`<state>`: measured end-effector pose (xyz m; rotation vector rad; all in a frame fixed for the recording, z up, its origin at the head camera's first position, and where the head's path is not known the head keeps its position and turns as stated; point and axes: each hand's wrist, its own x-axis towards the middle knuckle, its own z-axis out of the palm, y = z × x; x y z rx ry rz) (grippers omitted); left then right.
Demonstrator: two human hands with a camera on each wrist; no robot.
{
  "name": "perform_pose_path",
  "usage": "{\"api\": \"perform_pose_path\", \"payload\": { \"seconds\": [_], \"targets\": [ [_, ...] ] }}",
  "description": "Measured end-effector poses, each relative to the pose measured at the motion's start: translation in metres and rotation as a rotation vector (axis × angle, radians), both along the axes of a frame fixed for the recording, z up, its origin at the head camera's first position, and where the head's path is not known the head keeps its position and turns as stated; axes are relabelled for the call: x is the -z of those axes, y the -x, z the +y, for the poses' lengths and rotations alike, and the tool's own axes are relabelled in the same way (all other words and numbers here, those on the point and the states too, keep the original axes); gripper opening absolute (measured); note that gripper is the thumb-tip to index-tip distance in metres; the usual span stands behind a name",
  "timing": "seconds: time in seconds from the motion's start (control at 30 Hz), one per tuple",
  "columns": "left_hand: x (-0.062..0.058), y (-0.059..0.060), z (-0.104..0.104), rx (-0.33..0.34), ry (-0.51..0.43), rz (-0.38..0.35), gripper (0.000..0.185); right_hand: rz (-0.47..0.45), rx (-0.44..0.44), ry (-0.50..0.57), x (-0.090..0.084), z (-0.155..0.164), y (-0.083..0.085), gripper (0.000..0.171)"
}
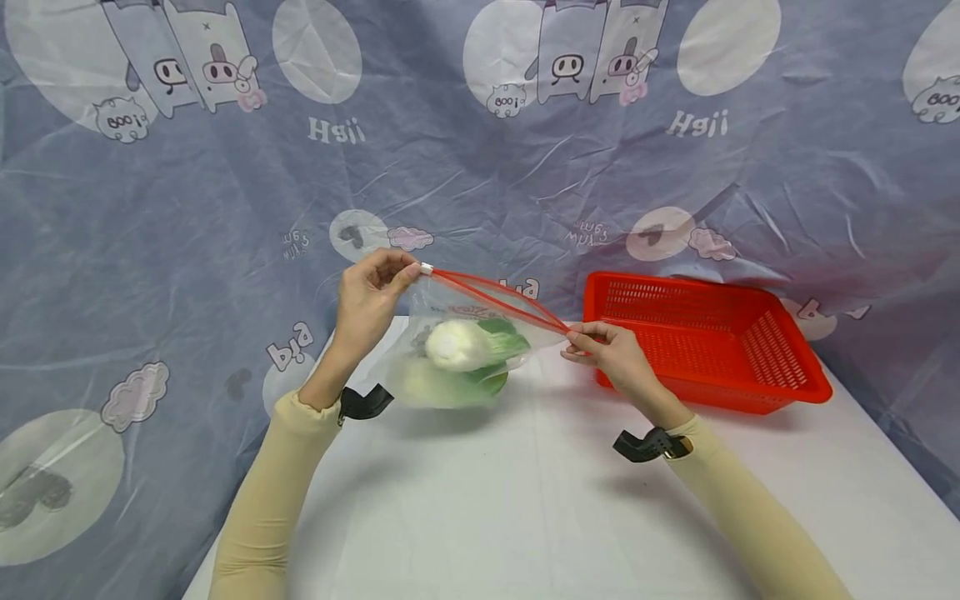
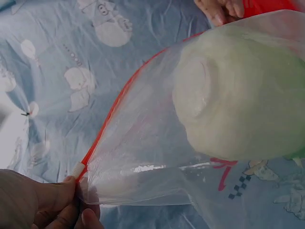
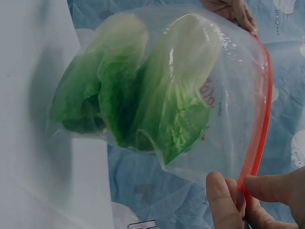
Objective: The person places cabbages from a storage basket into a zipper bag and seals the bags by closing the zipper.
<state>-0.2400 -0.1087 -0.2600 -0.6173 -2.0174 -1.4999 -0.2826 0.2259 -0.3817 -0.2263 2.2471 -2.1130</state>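
A clear zip bag [image 1: 420, 333] with a red zip strip hangs between my two hands over the white table. Inside lie two heads of bok choy [image 1: 459, 345], pale bases toward the left and green leaves [image 3: 121, 100] toward the right. My left hand [image 1: 371, 292] pinches the bag's upper left corner beside a white slider [image 1: 427, 268]. At the strip's other end, my right hand [image 1: 611, 354] pinches the red edge [image 3: 259, 133] between thumb and fingers. Two red lines of the mouth part slightly along the middle. Whether the bag's bottom touches the table cannot be told.
A red plastic basket [image 1: 780, 379] with slotted walls stands at the right of the white table [image 1: 480, 517], just beyond my right hand. Behind the table hangs a blue-grey cloth [image 1: 435, 167] printed with cartoons.
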Motion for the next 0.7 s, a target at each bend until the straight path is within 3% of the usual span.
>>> {"api": "perform_pose_path", "payload": {
  "seconds": [0.2,0.4,0.5,0.6,0.7],
  "targets": [
    [0.001,-0.003,0.008,0.048,0.053,0.02,0.013,0.0,-0.013,-0.066,0.024,-0.006,0.016,0.036],
    [0.006,0.001,0.015,0.083,0.127,0.011,0.012,0.083,0.014,-0.282,0.033,-0.005,0.023,0.029],
    [0.014,0.011,0.017,0.101,0.152,0.017,0.011,0.154,0.043,-0.324,0.022,-0.007,0.022,0.028],
    [0.023,0.019,0.02,0.118,0.175,0.024,0.011,0.267,0.067,-0.298,-0.005,-0.016,0.01,0.033],
    [0.025,0.02,0.027,0.135,0.198,0.042,0.011,0.414,0.064,-0.266,-0.034,-0.03,-0.007,0.032]
  ]
}}
